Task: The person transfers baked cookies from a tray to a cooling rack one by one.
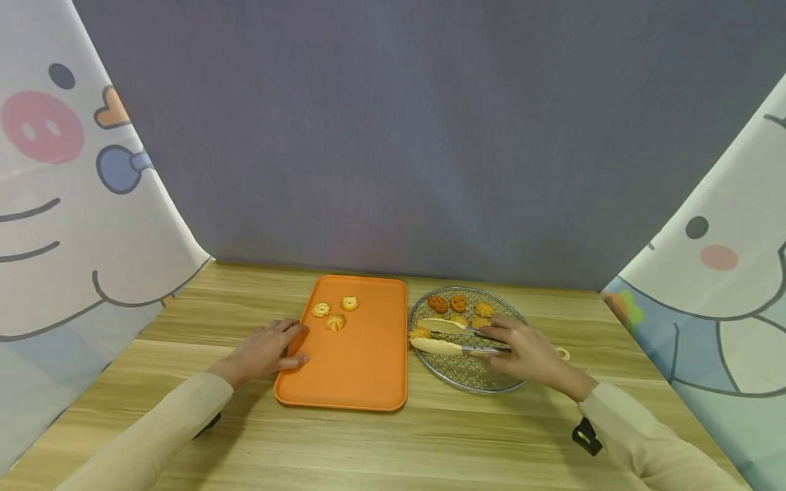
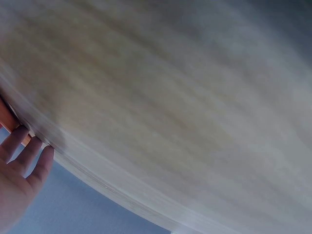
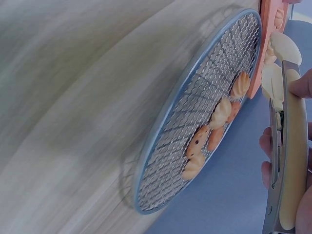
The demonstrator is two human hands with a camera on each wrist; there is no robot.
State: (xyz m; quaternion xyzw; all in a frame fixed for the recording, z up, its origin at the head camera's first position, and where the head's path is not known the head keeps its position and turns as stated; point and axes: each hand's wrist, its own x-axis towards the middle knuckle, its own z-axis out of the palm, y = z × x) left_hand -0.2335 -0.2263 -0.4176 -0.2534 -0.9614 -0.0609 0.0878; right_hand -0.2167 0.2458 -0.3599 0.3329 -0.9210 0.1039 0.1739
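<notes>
My right hand [image 1: 522, 348] holds cream-tipped metal tongs [image 1: 436, 347] over the left part of a round wire mesh rack [image 1: 467, 372]. Their two tips are spread apart. A golden swirl cookie [image 1: 420, 333] shows between and just beyond them at the rack's left rim. Two brown pretzel-shaped cookies [image 1: 437, 304] and several golden ones [image 1: 484, 309] lie farther back on the mesh. My left hand [image 1: 267, 351] rests at the left edge of an orange tray [image 1: 368, 368], fingers and thumb extended over its rim. In the left wrist view, fingertips [image 2: 34, 142] touch that rim.
Three cookies [image 1: 335, 322] lie in the tray's upper left part. Tray and rack stand side by side on a wooden table [image 1: 454, 443]. A small cream loop [image 1: 563, 353] sticks out at the rack's right. A grey panel [image 1: 393, 136] rises behind the table.
</notes>
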